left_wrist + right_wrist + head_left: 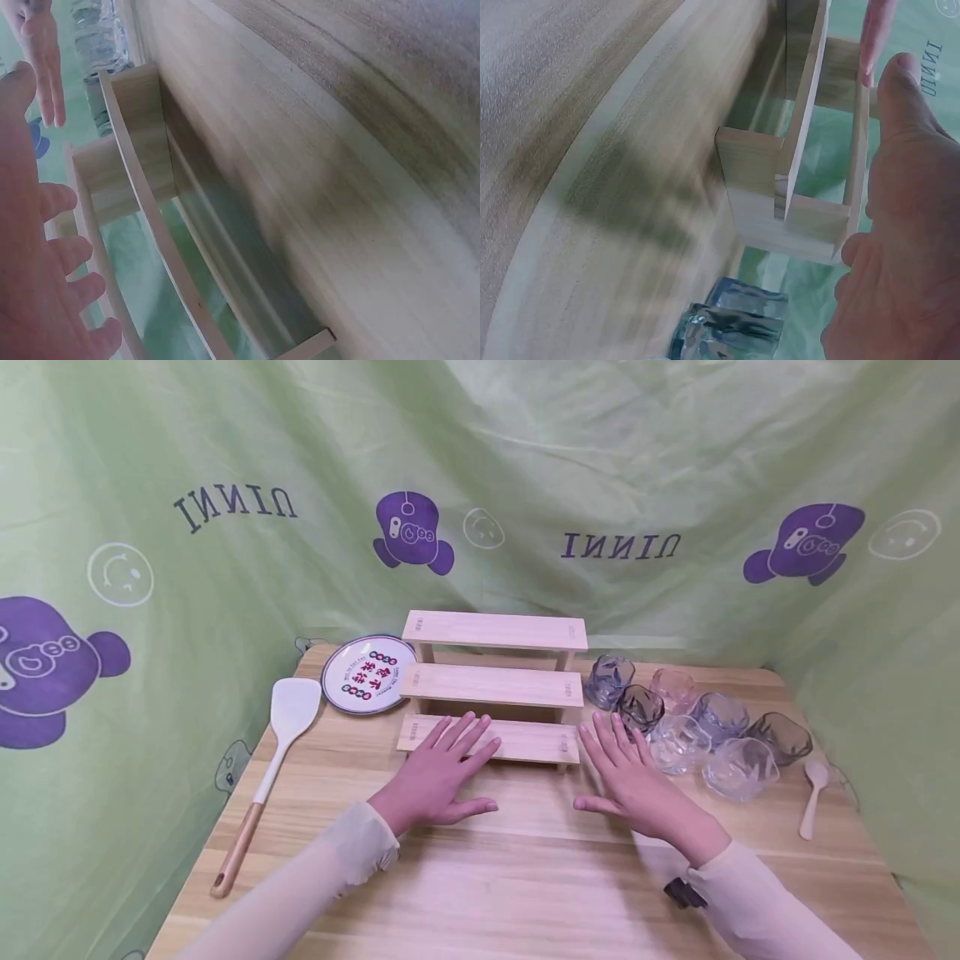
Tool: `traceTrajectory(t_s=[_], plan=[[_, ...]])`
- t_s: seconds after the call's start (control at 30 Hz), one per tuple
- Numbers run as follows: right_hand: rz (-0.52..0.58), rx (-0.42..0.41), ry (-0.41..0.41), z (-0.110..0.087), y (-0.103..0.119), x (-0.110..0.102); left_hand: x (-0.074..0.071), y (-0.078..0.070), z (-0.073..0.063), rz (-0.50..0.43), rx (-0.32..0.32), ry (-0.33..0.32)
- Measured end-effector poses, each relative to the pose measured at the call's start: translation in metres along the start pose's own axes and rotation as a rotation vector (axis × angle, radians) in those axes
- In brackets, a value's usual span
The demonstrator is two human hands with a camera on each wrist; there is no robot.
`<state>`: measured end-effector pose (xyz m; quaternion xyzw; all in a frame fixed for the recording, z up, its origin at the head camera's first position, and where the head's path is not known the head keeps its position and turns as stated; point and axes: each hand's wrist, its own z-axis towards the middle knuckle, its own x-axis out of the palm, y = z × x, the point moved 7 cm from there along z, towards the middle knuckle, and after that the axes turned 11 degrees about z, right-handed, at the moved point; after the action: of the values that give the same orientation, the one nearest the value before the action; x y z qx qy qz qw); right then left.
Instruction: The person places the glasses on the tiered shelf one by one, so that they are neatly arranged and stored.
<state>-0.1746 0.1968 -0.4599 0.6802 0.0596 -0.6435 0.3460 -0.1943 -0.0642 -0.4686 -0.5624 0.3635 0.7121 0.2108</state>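
A three-step wooden shelf [491, 685] stands at the back middle of the table. My left hand [442, 777] is spread palm down over the front of its lowest step, fingers straight, holding nothing. To the right, my right hand [630, 785] is spread likewise, its fingertips between the shelf's right end and the glasses. In the left wrist view the left hand [37, 255] hovers above the shelf's front board [161, 232]. The right wrist view shows the right hand [911, 217] beside the shelf end [757, 180], with nothing in its fingers.
Several faceted glasses [741, 768], clear and tinted, are grouped at the right, with a small white spoon [813, 797] beside them. A round printed plate [367, 675] lies left of the shelf. Further left is a white spatula [277, 752] with a wooden handle. Green curtain [510, 460] encloses the table.
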Motion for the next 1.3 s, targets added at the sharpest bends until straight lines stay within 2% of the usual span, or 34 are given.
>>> traceTrajectory(t_s=[0.07,0.13,0.23,0.33,0.4,0.53,0.6,0.63,0.73,0.87,1.0,1.17,1.3], plan=[[0.014,-0.009,-0.017,0.0,0.0,-0.001,0.0,0.003,0.0,-0.026,-0.042,0.012],[0.039,-0.023,-0.049,0.0,0.0,-0.004,0.0,0.01,-0.002,-0.081,-0.125,0.0],[0.097,-0.055,-0.127,0.001,-0.001,-0.009,-0.002,0.026,-0.008,-0.198,-0.302,-0.087],[0.159,-0.101,-0.243,-0.001,-0.003,-0.016,0.002,0.048,-0.018,-0.363,-0.511,-0.164],[0.197,-0.127,-0.336,-0.004,-0.006,-0.021,0.01,0.064,-0.027,-0.529,-0.662,-0.181],[0.275,-0.141,-0.513,-0.015,-0.014,-0.029,0.033,0.086,-0.049,-0.978,-0.973,-0.181],[0.317,-0.125,-0.597,-0.022,-0.021,-0.031,0.044,0.091,-0.058,-1.183,-1.092,-0.164],[0.333,-0.111,-0.641,-0.025,-0.024,-0.033,0.05,0.091,-0.06,-1.264,-1.129,-0.153],[0.371,-0.058,-0.777,-0.038,-0.037,-0.036,0.062,0.091,-0.064,-1.423,-1.193,-0.102],[0.42,0.036,-0.905,-0.05,-0.055,-0.038,0.073,0.092,-0.066,-1.532,-1.232,-0.078],[0.47,0.15,-0.94,-0.056,-0.07,-0.037,0.08,0.093,-0.068,-1.589,-1.243,-0.081],[0.54,0.295,-0.909,-0.06,-0.081,-0.026,0.083,0.094,-0.069,-1.613,-1.236,-0.079],[0.568,0.349,-0.908,-0.061,-0.086,-0.02,0.083,0.093,-0.068,-1.626,-1.236,-0.066]])
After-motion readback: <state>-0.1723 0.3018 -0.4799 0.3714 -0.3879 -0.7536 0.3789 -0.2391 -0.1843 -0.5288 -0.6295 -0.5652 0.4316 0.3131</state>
